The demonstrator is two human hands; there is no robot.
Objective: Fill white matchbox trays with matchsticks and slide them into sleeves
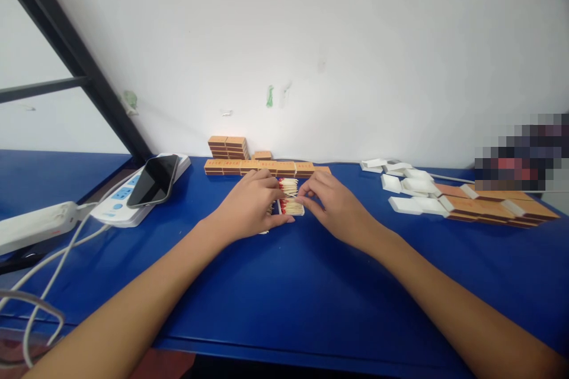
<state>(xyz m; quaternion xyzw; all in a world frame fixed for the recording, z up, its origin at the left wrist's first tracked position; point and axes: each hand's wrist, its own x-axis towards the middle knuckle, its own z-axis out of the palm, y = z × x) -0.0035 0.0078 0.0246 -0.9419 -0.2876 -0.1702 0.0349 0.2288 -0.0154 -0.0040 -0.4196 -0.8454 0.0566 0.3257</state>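
A small white matchbox tray [303, 211] full of red-tipped matches [291, 208] lies on the blue table between my hands. My left hand [253, 204] is at its left side, with the fingers bent above and the thumb below, closed about that edge. My right hand [331, 204] is at the right side, thumb and forefinger pinched on what looks like a single match lying across the others. More matches show partly under my left palm, mostly hidden. Just behind the hands runs a row of orange matchboxes [226, 167].
Stacked matchboxes [227, 147] stand by the wall. At the right are empty white trays [406, 205] and matchbox sleeves [482, 210]. To the left, a phone [153, 180] rests on a power strip [118, 213], with white cables [66, 254] beside a dark metal frame [73, 41].
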